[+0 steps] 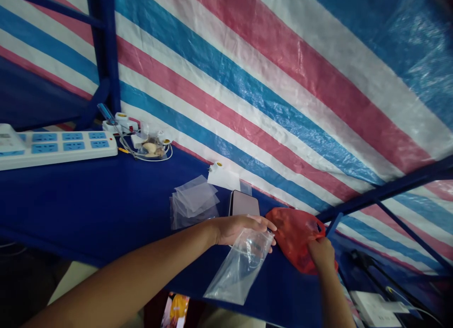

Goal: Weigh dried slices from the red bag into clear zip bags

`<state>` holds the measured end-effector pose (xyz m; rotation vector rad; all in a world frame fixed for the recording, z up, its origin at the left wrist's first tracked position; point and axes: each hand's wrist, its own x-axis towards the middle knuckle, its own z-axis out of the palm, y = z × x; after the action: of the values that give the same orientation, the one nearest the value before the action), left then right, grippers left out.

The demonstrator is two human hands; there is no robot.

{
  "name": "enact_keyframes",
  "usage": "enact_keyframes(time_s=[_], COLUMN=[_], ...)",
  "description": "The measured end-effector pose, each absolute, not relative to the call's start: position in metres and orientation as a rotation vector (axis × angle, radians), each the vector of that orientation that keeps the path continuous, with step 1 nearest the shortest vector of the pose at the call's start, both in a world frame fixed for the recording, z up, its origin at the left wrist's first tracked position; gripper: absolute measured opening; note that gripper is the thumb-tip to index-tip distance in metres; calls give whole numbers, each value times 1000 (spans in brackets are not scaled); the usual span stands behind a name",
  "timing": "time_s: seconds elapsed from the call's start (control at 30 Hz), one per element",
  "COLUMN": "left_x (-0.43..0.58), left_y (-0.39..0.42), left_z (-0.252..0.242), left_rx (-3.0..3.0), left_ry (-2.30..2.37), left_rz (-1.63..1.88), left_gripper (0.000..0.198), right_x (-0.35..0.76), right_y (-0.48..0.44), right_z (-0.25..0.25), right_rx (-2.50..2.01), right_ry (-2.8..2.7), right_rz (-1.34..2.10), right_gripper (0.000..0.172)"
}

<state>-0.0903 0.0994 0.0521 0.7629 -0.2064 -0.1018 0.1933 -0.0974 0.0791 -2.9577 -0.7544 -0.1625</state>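
A clear plastic bag point(240, 271) hangs slanting down from my left hand point(237, 230), its upper end between the thumb and fingers. Nothing distinct shows inside that bag. To the right, my right hand point(322, 255) is closed at the edge of a red plastic bag point(292, 236), fingertips hidden in its folds. The red bag lies crumpled on the table, its contents out of sight. My left fingertips come close to its left side. Just behind my left hand is a flat grey device with a dark rim point(246, 204), partly covered by the hand.
Several clear bags point(194, 200) lie stacked on the blue tabletop point(106, 196). A white power strip point(58, 148) sits at the left, near a cable and small bagged items point(154, 149). Striped sheeting point(230, 106) and blue metal poles point(109, 49) bound the back.
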Motion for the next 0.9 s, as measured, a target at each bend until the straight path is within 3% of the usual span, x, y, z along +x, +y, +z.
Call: enact_keyframes(time_s=[0.1,0.23,0.37,0.47,0.6,0.7,0.8,0.9], left_x=[-90,-90,-90,-89,-88,-88,-89,-90], left_y=[100,101,101,97,90,87,87,90], left_z=[52,50,48,47,48,52,55,55], left_rx=[755,757,809,861,911,959,977,947], left_ry=[-159,-169,-249,-362,-448,-495,-527,-445], left_rz=[-103,-105,-147,-196,-205,-182,-170,-186], left_gripper=[54,56,60,76,94,96,99,108], right_x=[189,141,73,44,24,7,4,40], right_y=[-124,-157,-136,-96,-59,-49,-55,-83], right_z=[92,117,154,175,183,182,183,177], right_rx=[-2931,-2579,-2168,-1925,-1773,-1777,-1828,-1987], right_ry=[-654,-747,-1097,-1295,-1413,-1476,-1521,-1342], right_rz=[55,327,499,570,877,1088,1028,535], right_gripper=[33,47,40,33,26,23,26,32])
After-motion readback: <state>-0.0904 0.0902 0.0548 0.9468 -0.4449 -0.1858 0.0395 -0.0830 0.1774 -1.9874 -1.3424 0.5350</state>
